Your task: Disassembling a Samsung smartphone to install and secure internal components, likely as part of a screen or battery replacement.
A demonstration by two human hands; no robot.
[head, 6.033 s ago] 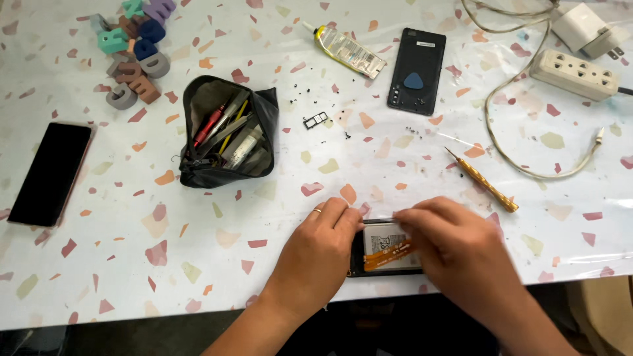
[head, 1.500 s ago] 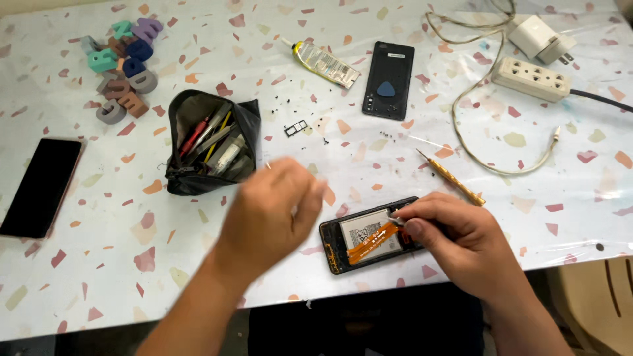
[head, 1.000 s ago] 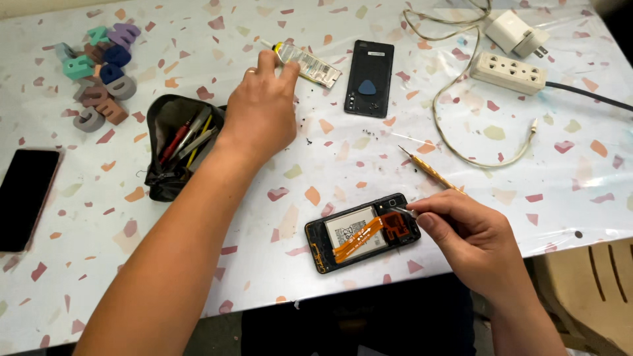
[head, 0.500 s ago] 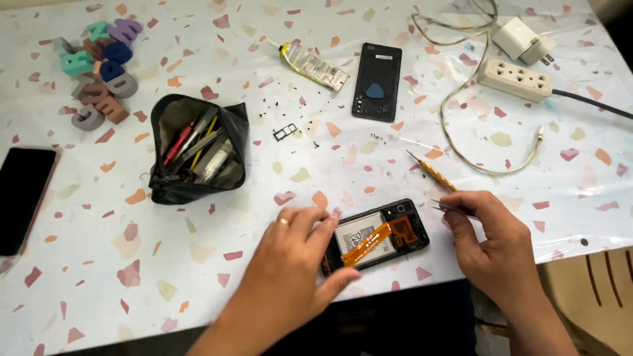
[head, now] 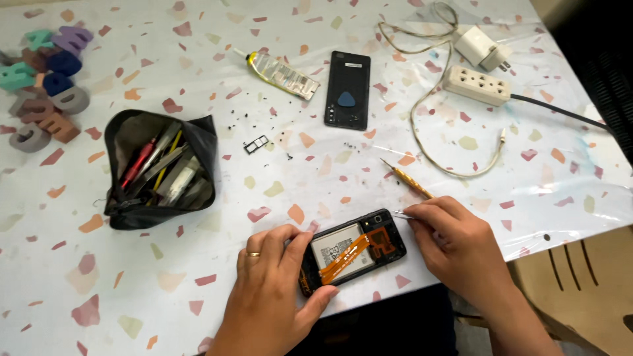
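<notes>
Left hand (head: 273, 290) curled around the near-left end of an opened phone (head: 353, 256), thumb under the near edge, fingers over the top-left corner, gold ring on one finger; it grips the phone flat on the table. Right hand (head: 458, 247) closed in a pinch on thin metal tweezers (head: 403, 214), tips pointing left, touching or just beside the phone's upper right corner, can't tell which. Phone lies back-off near the front table edge, between both hands, showing a white-labelled battery and an orange flex cable running diagonally across it. Just beyond right hand: yellow-handled screwdriver (head: 407, 180), lying apart from the fingers. Further up, centre: black back cover (head: 347, 89) with a blue pick on it; left of it a squeezed glue tube (head: 275, 70). Small SIM tray (head: 256, 144) and scattered tiny dark screws between cover and pouch. Open black tool pouch (head: 160, 170) at left, tools inside. Foam letters (head: 43, 89) far left corner. Top right: white power strip (head: 479, 85), charger (head: 482, 47), looped cable. Terrazzo-pattern table (head: 99, 277).
</notes>
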